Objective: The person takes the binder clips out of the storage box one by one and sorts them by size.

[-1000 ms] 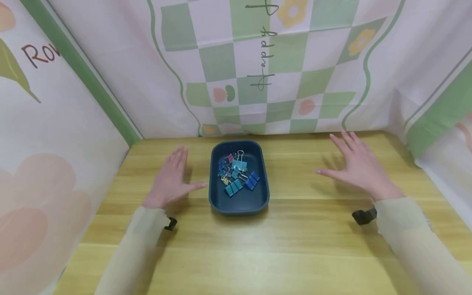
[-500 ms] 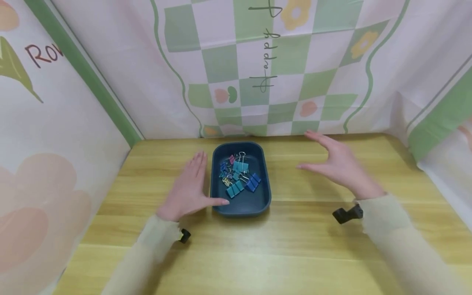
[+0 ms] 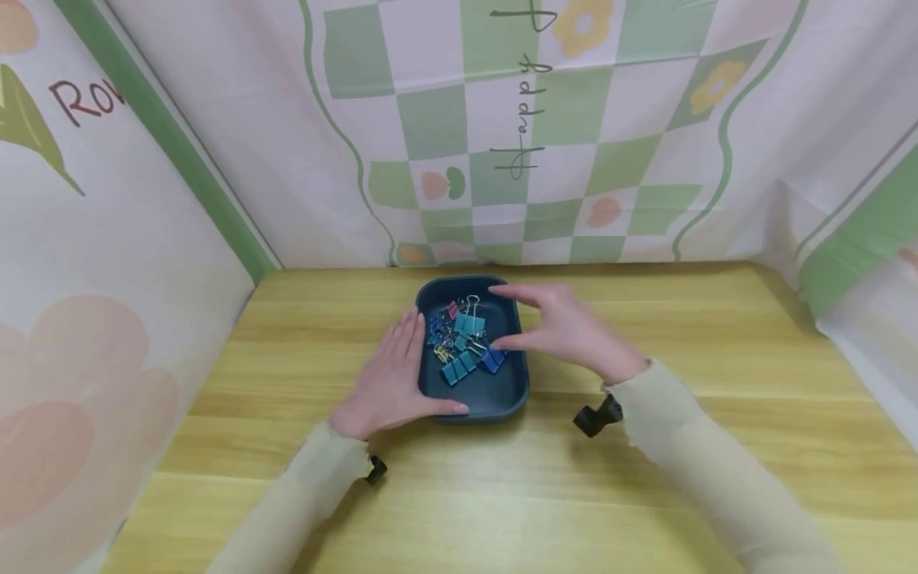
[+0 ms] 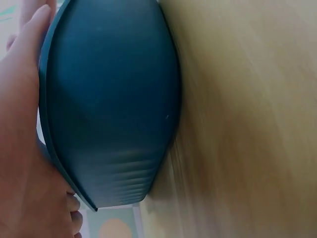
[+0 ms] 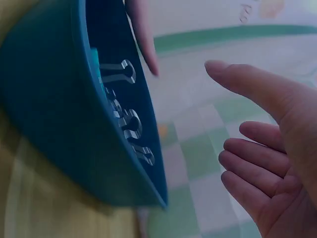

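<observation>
A dark blue tray holds several binder clips: a light teal one, a teal one, a blue one and smaller ones in pink, blue and gold. Along the tray's left side lies my left hand, fingers straight at the rim and thumb stretched over the near left corner. In the left wrist view that hand is against the tray's rim. My right hand reaches over the right rim, thumb and fingers apart, holding nothing; the right wrist view shows the hand above the tray.
The tray stands on a wooden table, near its far edge. A patterned curtain hangs behind, and another printed cloth stands at the left. A black wrist device is strapped at the right sleeve.
Both hands have moved inward: the left from beside the tray to its rim, the right a long way leftward to above the tray's right side. The clips look unmoved inside the tray.
</observation>
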A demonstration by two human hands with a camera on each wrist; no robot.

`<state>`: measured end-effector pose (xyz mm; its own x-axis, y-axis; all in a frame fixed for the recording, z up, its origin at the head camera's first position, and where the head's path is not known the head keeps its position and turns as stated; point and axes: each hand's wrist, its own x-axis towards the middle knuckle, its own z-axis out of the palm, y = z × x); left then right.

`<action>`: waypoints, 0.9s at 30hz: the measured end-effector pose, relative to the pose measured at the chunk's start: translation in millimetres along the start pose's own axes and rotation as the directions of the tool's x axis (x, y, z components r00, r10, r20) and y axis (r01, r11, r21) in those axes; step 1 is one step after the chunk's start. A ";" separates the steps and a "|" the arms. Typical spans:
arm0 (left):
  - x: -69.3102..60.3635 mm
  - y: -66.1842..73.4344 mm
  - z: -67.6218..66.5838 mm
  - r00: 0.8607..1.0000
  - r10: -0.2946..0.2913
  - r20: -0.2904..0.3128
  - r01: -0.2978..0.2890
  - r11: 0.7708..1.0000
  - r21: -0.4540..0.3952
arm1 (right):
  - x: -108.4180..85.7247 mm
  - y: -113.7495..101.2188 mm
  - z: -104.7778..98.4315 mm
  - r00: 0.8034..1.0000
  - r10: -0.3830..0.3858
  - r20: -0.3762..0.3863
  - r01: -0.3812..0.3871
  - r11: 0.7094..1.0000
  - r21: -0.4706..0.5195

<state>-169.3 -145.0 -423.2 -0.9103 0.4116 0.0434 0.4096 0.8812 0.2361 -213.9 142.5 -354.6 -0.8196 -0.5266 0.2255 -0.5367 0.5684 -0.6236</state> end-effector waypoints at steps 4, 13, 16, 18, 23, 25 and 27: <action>0.3 1.9 -1.5 1.000 0.001 0.027 -0.001 1.000 -0.009 | 15.9 -8.6 19.1 0.996 -0.028 0.084 0.025 0.999 0.044; 1.3 2.0 -3.2 0.999 0.018 0.031 -0.019 1.000 0.015 | 41.7 -11.6 53.4 0.979 -0.054 0.195 0.041 0.997 0.070; 1.3 1.8 -3.4 0.999 0.019 0.031 -0.019 1.000 0.012 | 45.3 -12.0 58.6 0.977 -0.053 0.205 0.038 0.996 0.080; 1.2 1.8 -3.5 0.999 0.017 0.033 -0.017 1.000 0.009 | 47.2 -12.0 61.4 0.977 -0.058 0.207 0.044 0.996 0.072; 0.6 1.7 -4.0 0.999 0.009 0.050 -0.009 1.000 0.003 | 50.9 -14.5 65.5 0.974 -0.059 0.220 0.059 0.998 0.004; 0.4 1.6 -4.1 0.999 0.009 0.053 -0.009 1.000 0.002 | 51.9 -16.1 66.1 0.972 -0.045 0.232 0.054 0.998 -0.032; 0.2 1.6 -4.3 0.998 0.008 0.055 -0.008 1.000 0.001 | 53.0 -17.3 66.5 0.969 -0.032 0.246 0.050 0.996 -0.068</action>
<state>-169.1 -144.6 -418.6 -0.9024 0.4308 -0.0084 0.4170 0.8780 0.2351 -234.7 62.8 -381.6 -0.7274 -0.6841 0.0544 -0.5897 0.5826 -0.5594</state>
